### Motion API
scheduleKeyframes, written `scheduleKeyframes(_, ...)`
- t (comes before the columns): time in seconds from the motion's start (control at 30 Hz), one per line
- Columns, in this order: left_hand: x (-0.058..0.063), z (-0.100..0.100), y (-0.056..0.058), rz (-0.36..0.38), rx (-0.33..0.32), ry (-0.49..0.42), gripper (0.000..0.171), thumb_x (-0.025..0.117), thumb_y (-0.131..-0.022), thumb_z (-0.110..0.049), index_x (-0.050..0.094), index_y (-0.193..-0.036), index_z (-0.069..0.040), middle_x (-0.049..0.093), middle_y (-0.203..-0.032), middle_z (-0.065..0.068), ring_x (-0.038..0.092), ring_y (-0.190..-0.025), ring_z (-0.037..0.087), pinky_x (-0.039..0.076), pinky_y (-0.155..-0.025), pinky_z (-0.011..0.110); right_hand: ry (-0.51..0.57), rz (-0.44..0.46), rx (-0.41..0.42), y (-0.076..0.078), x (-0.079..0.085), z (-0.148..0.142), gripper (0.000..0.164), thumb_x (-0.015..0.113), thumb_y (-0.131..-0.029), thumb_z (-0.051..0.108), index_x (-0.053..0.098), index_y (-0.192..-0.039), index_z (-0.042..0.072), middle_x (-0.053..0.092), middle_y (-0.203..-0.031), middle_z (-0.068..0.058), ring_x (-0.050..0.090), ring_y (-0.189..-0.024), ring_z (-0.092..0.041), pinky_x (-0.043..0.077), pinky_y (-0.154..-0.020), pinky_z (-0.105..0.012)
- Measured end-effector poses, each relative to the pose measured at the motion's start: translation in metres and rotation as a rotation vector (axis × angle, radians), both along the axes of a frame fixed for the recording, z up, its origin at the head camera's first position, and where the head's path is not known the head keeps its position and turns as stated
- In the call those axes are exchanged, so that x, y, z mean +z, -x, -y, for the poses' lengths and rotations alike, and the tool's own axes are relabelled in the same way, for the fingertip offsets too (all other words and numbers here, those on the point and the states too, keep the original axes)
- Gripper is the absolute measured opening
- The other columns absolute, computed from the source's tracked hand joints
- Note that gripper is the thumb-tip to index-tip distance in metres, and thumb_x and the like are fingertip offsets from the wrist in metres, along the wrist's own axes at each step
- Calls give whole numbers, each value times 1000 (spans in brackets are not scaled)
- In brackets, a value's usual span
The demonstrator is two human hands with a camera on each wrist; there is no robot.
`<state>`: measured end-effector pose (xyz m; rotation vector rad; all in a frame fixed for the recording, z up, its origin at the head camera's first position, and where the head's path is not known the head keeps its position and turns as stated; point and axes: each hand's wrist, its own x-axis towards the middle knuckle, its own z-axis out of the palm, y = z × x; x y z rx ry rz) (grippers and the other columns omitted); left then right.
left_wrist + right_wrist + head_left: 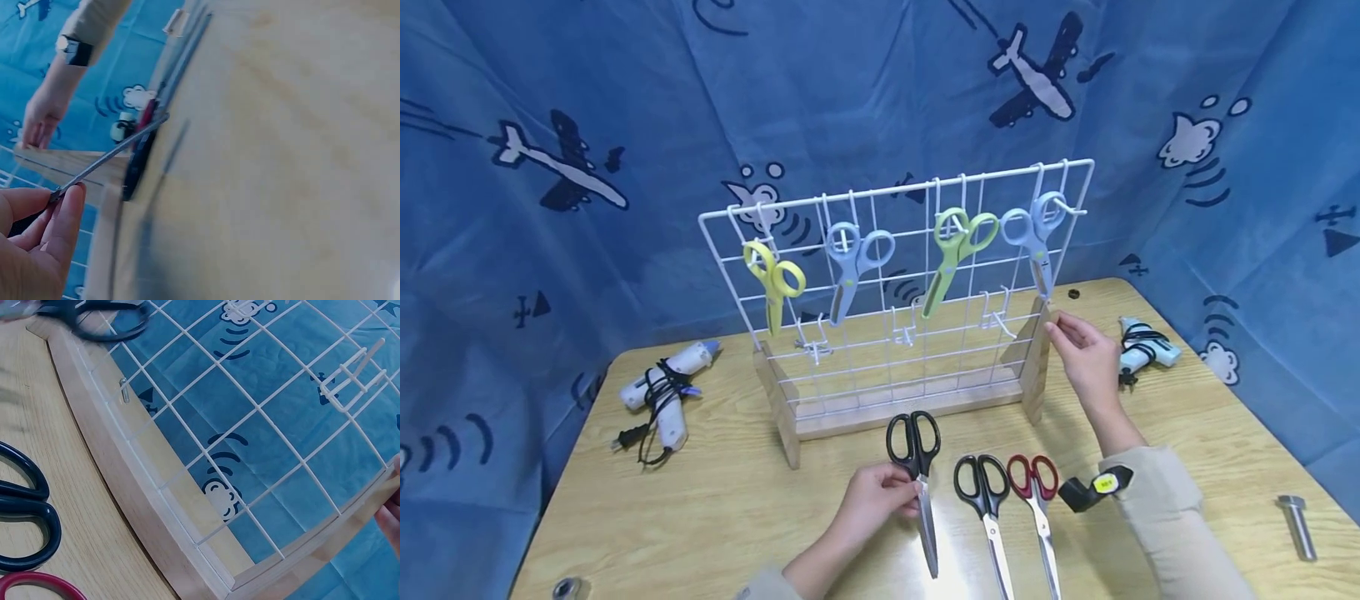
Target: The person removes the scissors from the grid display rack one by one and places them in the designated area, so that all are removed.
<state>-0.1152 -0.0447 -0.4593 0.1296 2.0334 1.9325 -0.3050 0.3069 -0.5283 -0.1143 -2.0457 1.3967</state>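
Observation:
My left hand (874, 502) pinches black-handled scissors (928, 533) near the pivot, handles toward the rack; in the left wrist view their blade (115, 150) is lifted off the table. My right hand (1088, 360) grips the right wooden post (1035, 367) of a white wire rack (910, 410). Yellow scissors (773, 292), blue scissors (846, 287), green scissors (945, 271) and another blue pair (1039, 254) hang along its upper hooks. On the table lie a second black-handled pair (993, 533) and red-handled scissors (1042, 533), side by side, right of my left hand.
Lower on the rack are several white hooks (997, 320). A glue gun (672, 417) with a wrapped cord lies at left, a light-blue one (1165, 352) at right. A bolt (1297, 528) lies near the right edge, a metal piece (567, 588) at front left.

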Motion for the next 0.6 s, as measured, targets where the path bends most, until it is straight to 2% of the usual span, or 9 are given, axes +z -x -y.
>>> scheduleKeyframes(0.13, -11, 2, -5, 61, 7, 9, 19, 61, -73, -4, 56, -84, 11, 61, -68, 13, 59, -54, 14, 52, -55, 29, 9, -1, 9, 0, 0, 0, 35, 64, -70, 39, 60, -103, 27, 62, -101, 4, 58, -89, -7, 47, -70, -14)
scheduleKeyframes(0.27, -17, 2, -8, 100, 4, 39, 18, 61, -73, -5, 57, -82, 9, 60, -64, 14, 59, -51, 14, 52, -52, 29, -6, 15, -4, 0, -1, 0, 35, 64, -70, 41, 60, -102, 28, 62, -101, 5, 58, -89, -6, 47, -70, -14)
scheduleKeyframes(0.6, -26, 0, -14, 169, -69, 69, 14, 58, -76, -6, 56, -77, 8, 60, -60, 16, 59, -48, 20, 51, -46, 30, -7, 15, -13, 0, 0, -1, 35, 64, -69, 42, 60, -102, 29, 62, -100, 5, 58, -88, -5, 47, -70, -14)
